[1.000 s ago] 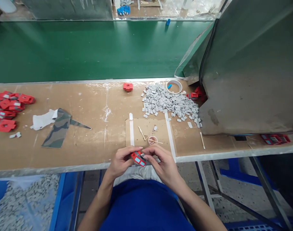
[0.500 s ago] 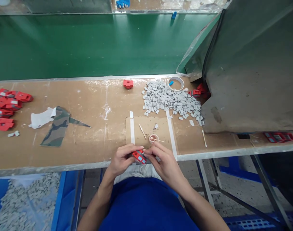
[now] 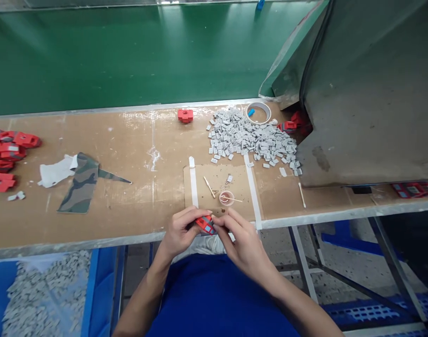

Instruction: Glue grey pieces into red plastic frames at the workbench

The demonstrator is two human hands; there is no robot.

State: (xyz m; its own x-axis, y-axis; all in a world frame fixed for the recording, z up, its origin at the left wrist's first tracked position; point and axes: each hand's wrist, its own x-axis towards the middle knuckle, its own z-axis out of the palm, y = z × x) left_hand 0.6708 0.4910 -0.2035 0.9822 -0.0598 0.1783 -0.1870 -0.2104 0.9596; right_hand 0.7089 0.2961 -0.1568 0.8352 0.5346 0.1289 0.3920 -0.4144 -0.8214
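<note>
My left hand is closed round a small red toy car with grey trim and pale blue windows, held just over the table's front edge. At the car's right end, the fingertips of my right hand are pinched together against it. Whatever they hold is hidden by the fingers. Just beyond my hands, a small clear cup contains a reddish-brown substance, and a thin stick lies across it. A white stick and one grey tile lie near the cup.
A heap of small grey tiles lies beyond the cup, with a tape roll behind. Red car bodies cluster at far left, near a camouflage cloth. One red part sits by the green belt. A metal housing stands right.
The camera view has shifted slightly. Both hands remain on the red toy car, which is turned a little, and the right fingertips still press at its right end.
</note>
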